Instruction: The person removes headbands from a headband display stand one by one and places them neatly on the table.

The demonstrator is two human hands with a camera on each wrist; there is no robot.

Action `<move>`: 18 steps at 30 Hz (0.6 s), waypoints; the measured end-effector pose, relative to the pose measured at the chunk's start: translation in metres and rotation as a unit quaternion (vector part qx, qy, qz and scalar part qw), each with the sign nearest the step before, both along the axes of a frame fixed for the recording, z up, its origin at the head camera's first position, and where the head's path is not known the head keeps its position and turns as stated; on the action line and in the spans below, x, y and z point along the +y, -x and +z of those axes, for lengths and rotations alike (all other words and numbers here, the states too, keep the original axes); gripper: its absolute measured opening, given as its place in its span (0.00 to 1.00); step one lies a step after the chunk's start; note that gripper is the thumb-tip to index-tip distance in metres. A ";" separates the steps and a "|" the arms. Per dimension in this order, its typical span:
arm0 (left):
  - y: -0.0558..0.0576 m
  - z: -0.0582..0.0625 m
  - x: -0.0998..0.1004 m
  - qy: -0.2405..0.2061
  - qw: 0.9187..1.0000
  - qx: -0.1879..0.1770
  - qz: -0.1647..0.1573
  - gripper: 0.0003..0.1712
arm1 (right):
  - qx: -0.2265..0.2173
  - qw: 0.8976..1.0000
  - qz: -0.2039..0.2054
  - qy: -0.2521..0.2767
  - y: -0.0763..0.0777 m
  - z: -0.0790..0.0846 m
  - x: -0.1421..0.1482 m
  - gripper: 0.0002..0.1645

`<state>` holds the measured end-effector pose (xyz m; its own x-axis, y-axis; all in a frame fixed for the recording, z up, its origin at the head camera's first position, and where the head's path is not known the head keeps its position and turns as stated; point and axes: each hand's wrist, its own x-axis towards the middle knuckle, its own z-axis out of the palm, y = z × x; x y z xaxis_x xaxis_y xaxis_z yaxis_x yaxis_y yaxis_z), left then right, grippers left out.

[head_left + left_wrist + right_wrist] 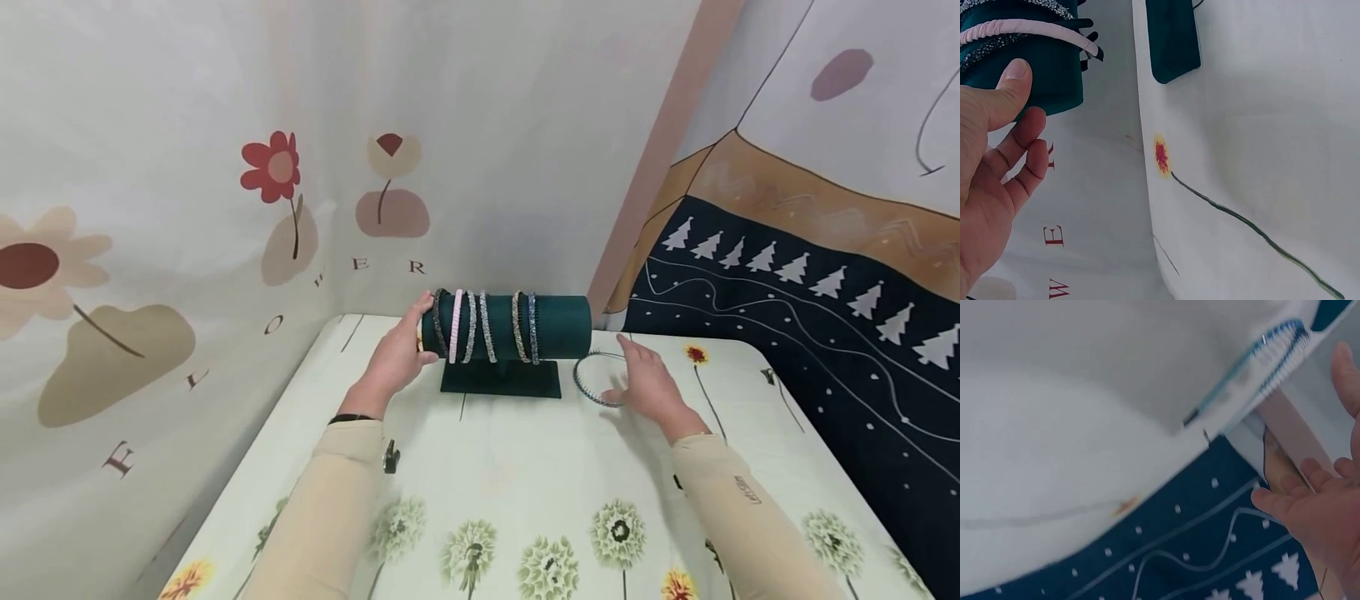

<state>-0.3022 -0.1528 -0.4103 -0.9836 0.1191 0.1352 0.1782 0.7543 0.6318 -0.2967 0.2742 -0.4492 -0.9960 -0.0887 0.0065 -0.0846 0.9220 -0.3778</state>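
A dark green cylindrical display stand (pixel 562 327) stands on a flat base (pixel 495 383) at the table's far side. Several headbands circle its roll, among them a pink headband (pixel 456 323), a gold sparkly headband (pixel 517 327) and a blue one (pixel 533 327). My left hand (pixel 397 354) grips the roll's left end, its thumb (pixel 1017 72) lying on the fabric. To the right of the stand, a loose blue toothed headband (pixel 1229 384) lies on the table. Over its right side hovers my right hand (pixel 648 383), fingers spread; the right wrist view shows a gap between them.
A white floral cloth covers the table (pixel 495 467). Behind it hangs a pale curtain (pixel 510 150) with printed flowers and letters. On the right, a dark blue cloth (pixel 810 333) with white trees borders the table edge.
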 end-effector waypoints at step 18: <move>0.001 0.001 0.000 0.002 1.000 0.001 -0.001 0.63 | 0.086 0.994 0.070 -0.004 -0.022 0.090 0.012 0.97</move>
<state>-0.3030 -0.1531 -0.4090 -0.9832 0.1214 0.1360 0.1804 0.7564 0.6288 -0.2747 0.2860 -0.3597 -0.9581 -0.2276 0.1741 -0.2754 0.8991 -0.3402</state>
